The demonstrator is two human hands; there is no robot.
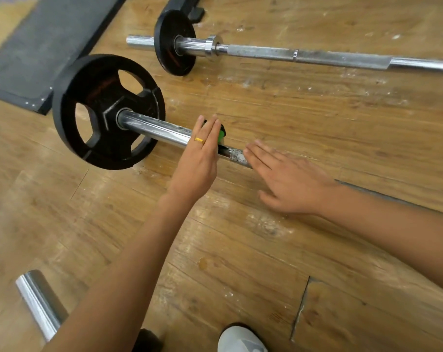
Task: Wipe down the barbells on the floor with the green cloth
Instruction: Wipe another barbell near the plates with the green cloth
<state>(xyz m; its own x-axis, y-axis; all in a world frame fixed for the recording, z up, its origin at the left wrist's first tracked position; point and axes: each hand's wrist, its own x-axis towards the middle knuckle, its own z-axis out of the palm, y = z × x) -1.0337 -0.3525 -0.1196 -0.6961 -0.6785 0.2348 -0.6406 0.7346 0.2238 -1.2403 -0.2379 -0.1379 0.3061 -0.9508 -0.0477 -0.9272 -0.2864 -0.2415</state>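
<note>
The near barbell (154,128) lies on the wooden floor with a large black plate (106,110) on its left end. My left hand (200,158), fingers straight and wearing a ring, lies across the bar just right of the chrome sleeve. A small green and black thing (221,134) shows past its fingertips; whether it is the green cloth I cannot tell. My right hand (286,179) is flat with straight fingers over the bar's rough grip section, hiding it. A second barbell (304,55) with a smaller black plate (174,41) lies farther away.
A black rubber mat (37,47) covers the floor at the upper left. The chrome end of a third bar (40,303) lies at the lower left. My grey shoe (240,339) is at the bottom edge. Chalky white marks dot the floorboards.
</note>
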